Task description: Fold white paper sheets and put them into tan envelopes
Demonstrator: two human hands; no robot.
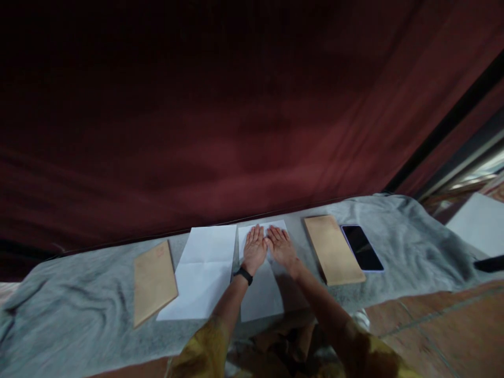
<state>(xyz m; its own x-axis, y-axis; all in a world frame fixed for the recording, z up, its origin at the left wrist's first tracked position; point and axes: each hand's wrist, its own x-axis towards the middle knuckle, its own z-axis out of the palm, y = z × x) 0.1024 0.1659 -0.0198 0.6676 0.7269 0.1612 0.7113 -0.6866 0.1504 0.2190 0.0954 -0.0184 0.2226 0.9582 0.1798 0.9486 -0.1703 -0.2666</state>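
Observation:
Both palms lie flat near the far end of a white sheet of paper (258, 299) on the cloth. My left hand (255, 249), with a black band on its wrist, presses on the sheet with fingers stretched out. Beside it, my right hand (281, 247) rests on the same sheet, fingers extended; the thumbs meet or nearly meet. Part of the sheet is hidden under the hands and forearms. Just left lies another white sheet (205, 278) with a crease across it.
A brown envelope (155, 283) lies at the left, touching the creased sheet. To the right are brown envelopes (334, 252) and a dark-screened phone (362, 247). Grey cloth (413, 247) covers the narrow surface. A dark red wall (252, 142) rises behind it.

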